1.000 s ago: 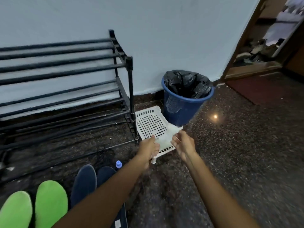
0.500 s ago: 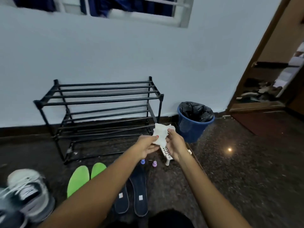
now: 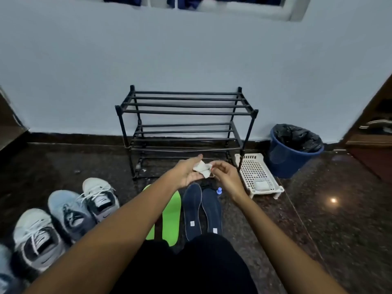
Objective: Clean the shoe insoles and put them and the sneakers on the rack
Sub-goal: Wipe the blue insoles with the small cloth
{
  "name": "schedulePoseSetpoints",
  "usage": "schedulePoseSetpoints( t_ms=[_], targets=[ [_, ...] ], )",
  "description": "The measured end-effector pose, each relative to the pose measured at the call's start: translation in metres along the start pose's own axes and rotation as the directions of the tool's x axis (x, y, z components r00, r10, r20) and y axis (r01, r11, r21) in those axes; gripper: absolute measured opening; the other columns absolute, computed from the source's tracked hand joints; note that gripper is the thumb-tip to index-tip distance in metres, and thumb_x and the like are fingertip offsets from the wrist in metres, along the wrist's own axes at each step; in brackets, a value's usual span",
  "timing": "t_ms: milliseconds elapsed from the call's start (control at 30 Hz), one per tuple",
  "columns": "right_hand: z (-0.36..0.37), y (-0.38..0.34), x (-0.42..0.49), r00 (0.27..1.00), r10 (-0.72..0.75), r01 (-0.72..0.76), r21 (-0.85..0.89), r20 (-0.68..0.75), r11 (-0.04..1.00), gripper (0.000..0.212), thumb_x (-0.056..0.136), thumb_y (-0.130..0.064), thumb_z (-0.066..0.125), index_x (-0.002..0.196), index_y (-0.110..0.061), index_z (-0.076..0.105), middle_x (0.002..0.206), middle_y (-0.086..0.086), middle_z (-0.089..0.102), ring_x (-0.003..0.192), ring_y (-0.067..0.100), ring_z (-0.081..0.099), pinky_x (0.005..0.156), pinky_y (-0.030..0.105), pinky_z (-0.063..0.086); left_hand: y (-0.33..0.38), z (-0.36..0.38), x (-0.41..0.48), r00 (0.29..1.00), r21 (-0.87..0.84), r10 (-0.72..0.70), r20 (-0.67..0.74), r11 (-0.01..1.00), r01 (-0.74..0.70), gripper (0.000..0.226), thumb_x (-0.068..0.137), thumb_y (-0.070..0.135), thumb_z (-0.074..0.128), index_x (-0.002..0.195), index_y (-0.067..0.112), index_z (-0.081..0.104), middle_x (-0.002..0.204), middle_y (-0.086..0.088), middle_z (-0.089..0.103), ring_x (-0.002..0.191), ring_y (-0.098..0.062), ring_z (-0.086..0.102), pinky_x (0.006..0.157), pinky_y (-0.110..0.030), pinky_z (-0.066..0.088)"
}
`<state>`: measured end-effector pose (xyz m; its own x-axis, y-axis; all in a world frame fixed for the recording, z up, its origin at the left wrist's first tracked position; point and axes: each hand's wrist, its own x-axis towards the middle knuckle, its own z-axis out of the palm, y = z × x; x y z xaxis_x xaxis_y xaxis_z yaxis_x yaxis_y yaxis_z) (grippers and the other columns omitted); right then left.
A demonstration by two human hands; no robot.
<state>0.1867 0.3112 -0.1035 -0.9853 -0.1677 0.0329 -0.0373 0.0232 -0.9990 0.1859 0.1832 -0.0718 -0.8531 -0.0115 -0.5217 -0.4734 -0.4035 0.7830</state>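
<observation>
Your left hand point(image 3: 186, 172) and right hand point(image 3: 227, 177) meet in front of you, low over the floor point(image 3: 339, 230) and just ahead of the near foot of the rack point(image 3: 186, 112). Between them you hold a small crumpled white wipe point(image 3: 202, 169). Your left hand grasps it with the thumb raised above and the fingers under it. Your right hand pinches its right edge with curled fingertips.

The black rack stands against the pale wall point(image 3: 191, 60), straight ahead, and its bars carry nothing. The green insoles point(image 3: 172, 211) lie flat on the floor below your left forearm, which hides part of them. Just to their right the dark blue insoles point(image 3: 192, 206) lie side by side, toes pointing to the rack and a small white label near each heel. Your dark clothing covers the heels of both pairs.

The sneakers point(image 3: 67, 213) stand in a loose group on the floor at the near left, well apart from the rack: grey and white ones with white laces and a light blue one between them.

A small blue bottle cap point(image 3: 219, 190) shows by the toe of the right-hand blue insole, under your right wrist. To the right of the rack a white perforated tray point(image 3: 252, 166) sits on the floor with a pale folded pad point(image 3: 261, 185) at its near end. Beyond the tray, by the wall, stands a blue bin point(image 3: 284, 162) lined with a black bag.
</observation>
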Motion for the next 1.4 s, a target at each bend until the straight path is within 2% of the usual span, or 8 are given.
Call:
schedulePoseSetpoints(
  t_ms=[100,200,433,667,767,1000,1167,1400],
  targets=[
    [0.012,0.029,0.012,0.999,0.026,-0.025,-0.054,0.022,0.998,0.019,0.086,0.006,0.050,0.093,-0.001,0.067,0.083,-0.001,0.066,0.073,-0.004,0.060,0.071,0.010,0.045,-0.013,-0.018,0.029,0.999,0.098,0.012,-0.042,0.995,-0.008,0.024,0.096,-0.001,0.045,0.116,-0.013,0.051,0.084,-0.017,0.058,0.077,-0.026,0.067,0.097,-0.041,0.045],
    [0.021,0.071,0.032,0.995,0.087,-0.089,-0.046,-0.049,0.995,0.016,0.087,0.001,0.053,0.094,-0.001,0.067,0.080,-0.002,0.066,0.067,-0.005,0.059,0.067,0.012,0.045,-0.034,-0.036,0.067,0.996,0.207,-0.027,-0.085,0.977,0.044,0.031,0.096,-0.005,0.043,0.125,-0.012,0.047,0.106,-0.021,0.058,0.100,-0.031,0.059,0.085,-0.038,0.047],
    [0.021,0.187,0.060,0.945,0.315,-0.326,-0.188,-0.082,0.927,0.019,0.076,0.000,0.070,0.094,0.001,0.065,0.084,0.007,0.066,0.057,-0.006,0.060,0.058,0.011,0.048,-0.114,-0.073,0.145,0.990,0.328,-0.112,-0.089,0.935,0.135,0.014,0.090,-0.005,0.053,0.101,0.002,0.058,0.091,-0.013,0.059,0.072,-0.013,0.056,0.051,-0.012,0.049],
    [0.013,0.285,0.063,0.846,0.482,-0.524,-0.188,-0.226,0.831,0.012,0.079,0.003,0.065,0.090,0.011,0.066,0.055,-0.011,0.064,0.044,-0.008,0.054,0.045,0.008,0.041,-0.193,-0.107,0.204,0.957,0.473,-0.139,-0.255,0.845,0.248,0.029,0.092,0.002,0.049,0.064,0.011,0.052,0.067,-0.007,0.048,0.058,-0.015,0.042,0.055,-0.027,0.031],
    [0.014,0.302,0.068,0.839,0.477,-0.530,-0.193,-0.262,0.826,0.009,0.080,0.000,0.065,0.087,0.007,0.067,0.076,0.008,0.065,0.049,-0.008,0.056,0.050,0.008,0.042,-0.210,-0.113,0.216,0.949,0.482,-0.145,-0.280,0.834,0.269,0.014,0.092,0.005,0.050,0.084,0.001,0.060,0.079,-0.013,0.055,0.069,-0.022,0.050,0.056,-0.027,0.034],
    [0.030,0.325,0.074,0.853,0.467,-0.517,-0.251,-0.233,0.818,0.006,0.079,-0.005,0.067,0.082,-0.002,0.071,0.080,0.009,0.069,0.077,0.018,0.063,0.073,0.031,0.049,-0.228,-0.104,0.238,0.920,0.369,-0.105,-0.377,0.894,0.253,0.027,0.086,0.003,0.057,0.110,-0.009,0.060,0.109,-0.023,0.064,0.101,-0.034,0.062,0.076,-0.033,0.047],
    [0.025,0.314,0.075,0.823,0.507,-0.549,-0.129,-0.258,0.826,0.008,0.080,-0.004,0.066,0.086,-0.001,0.070,0.084,0.008,0.067,0.078,0.016,0.061,0.067,0.024,0.047,-0.216,-0.108,0.232,0.934,0.323,-0.169,-0.316,0.906,0.273,0.016,0.093,0.004,0.047,0.084,0.007,0.060,0.092,-0.019,0.060,0.085,-0.028,0.056,0.067,-0.030,0.045],
    [0.007,0.235,0.074,0.861,0.472,-0.477,0.021,-0.189,0.879,0.008,0.082,0.002,0.062,0.079,-0.003,0.068,0.060,-0.007,0.068,0.055,0.002,0.062,0.054,0.015,0.049,-0.150,-0.092,0.189,0.982,0.235,-0.136,-0.131,0.958,0.164,0.016,0.098,0.020,0.049,0.100,0.006,0.057,0.104,-0.013,0.064,0.091,-0.027,0.063,0.076,-0.039,0.055]
  ],
)
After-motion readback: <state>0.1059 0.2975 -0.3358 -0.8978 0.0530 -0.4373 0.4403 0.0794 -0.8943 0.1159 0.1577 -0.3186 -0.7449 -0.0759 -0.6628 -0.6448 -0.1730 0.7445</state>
